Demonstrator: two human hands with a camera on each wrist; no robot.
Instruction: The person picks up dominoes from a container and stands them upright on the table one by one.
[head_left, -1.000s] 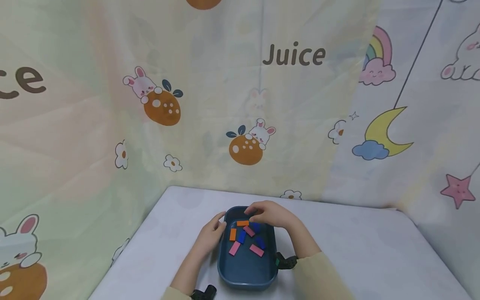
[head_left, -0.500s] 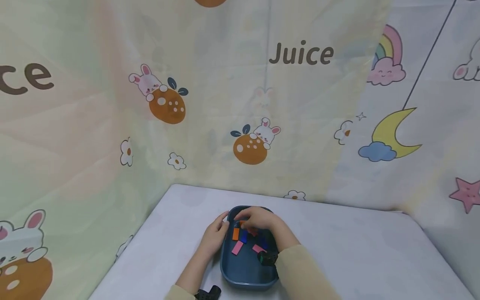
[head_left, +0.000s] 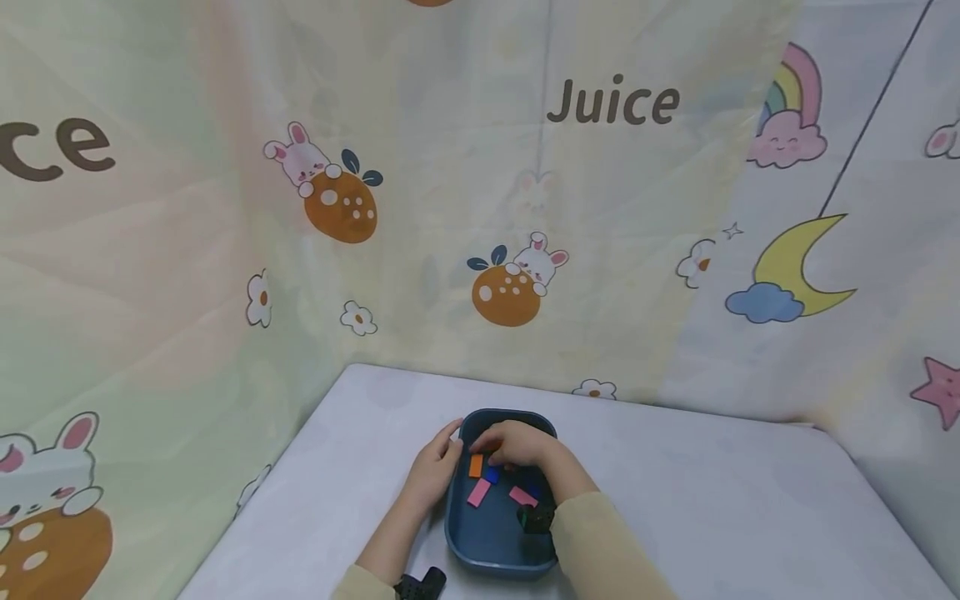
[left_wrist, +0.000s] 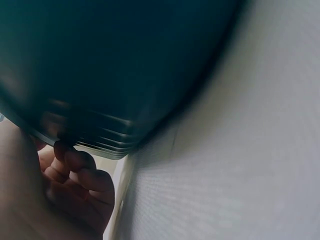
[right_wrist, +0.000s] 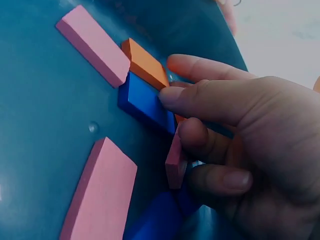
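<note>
One pale tabletop (head_left: 675, 492) stands before cartoon curtains (head_left: 225, 250); your left hand (head_left: 433, 467) grips the blue tray (head_left: 487, 550), your right hand (head_left: 517, 443) pinches a pink block (right_wrist: 175, 162).

Smooth plastic tray (head_left: 495, 542), matt blocks (right_wrist: 100, 192)

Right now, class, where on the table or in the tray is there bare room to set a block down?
The table is bare right of the tray and toward the curtain. The tray's near end is bare. Its far end is crowded: blocks lie under the right hand, and the left hand holds the rim.
</note>
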